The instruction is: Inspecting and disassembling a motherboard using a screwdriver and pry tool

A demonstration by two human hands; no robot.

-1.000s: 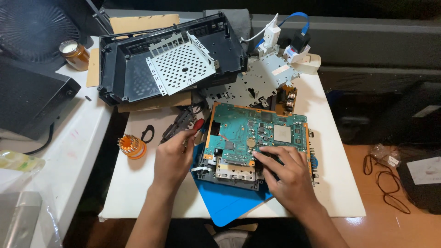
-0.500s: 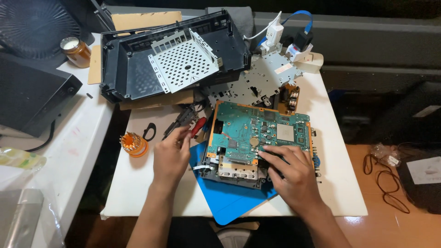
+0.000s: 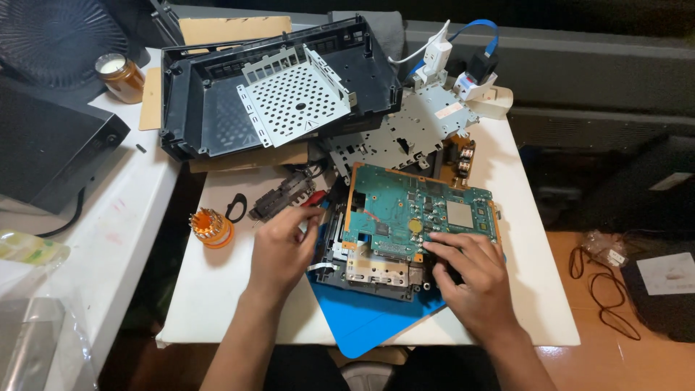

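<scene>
A teal circuit board point(image 3: 420, 213) lies on a dark metal chassis point(image 3: 365, 271) near the front of the white table point(image 3: 217, 304), over a blue mat point(image 3: 362, 318). The right hand point(image 3: 470, 279) rests flat on the board's near right corner, fingers spread and clamped on nothing. The left hand point(image 3: 279, 250) hovers at the chassis's left edge, fingers loosely curled; whether it pinches anything cannot be told. Left of it stand an orange bit holder point(image 3: 210, 226) and pliers point(image 3: 286, 197). Behind lie a perforated metal plate point(image 3: 405, 137) and an open black case shell point(image 3: 210, 116).
</scene>
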